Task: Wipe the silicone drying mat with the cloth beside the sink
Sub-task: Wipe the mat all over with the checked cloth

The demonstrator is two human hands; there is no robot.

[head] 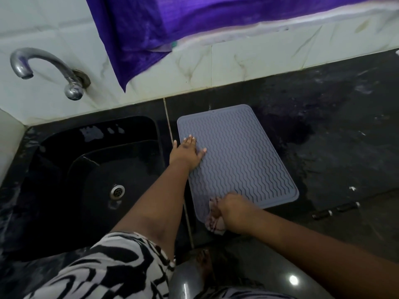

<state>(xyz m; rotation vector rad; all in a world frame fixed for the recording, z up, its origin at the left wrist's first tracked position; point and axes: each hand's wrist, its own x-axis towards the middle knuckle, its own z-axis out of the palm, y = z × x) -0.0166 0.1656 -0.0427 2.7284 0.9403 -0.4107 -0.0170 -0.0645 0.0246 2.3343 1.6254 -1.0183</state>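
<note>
Right hand (232, 209) gripped the bunched cloth (214, 219) at the near-left corner of the grey silicone drying mat (241, 152), which lay on the counter (334, 126) beside the sink (92, 169). Left hand (186, 153) pressed flat, fingers straight, steadying it. Most of the mat seemingly remained unwiped.

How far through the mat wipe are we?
Done: the cloth is picked up, gripped in the right hand. In hand: it sits at the near corner of the mat while the left hand presses the mat flat. Left: the rest of the mat; nothing shows which parts are already wiped.
</note>
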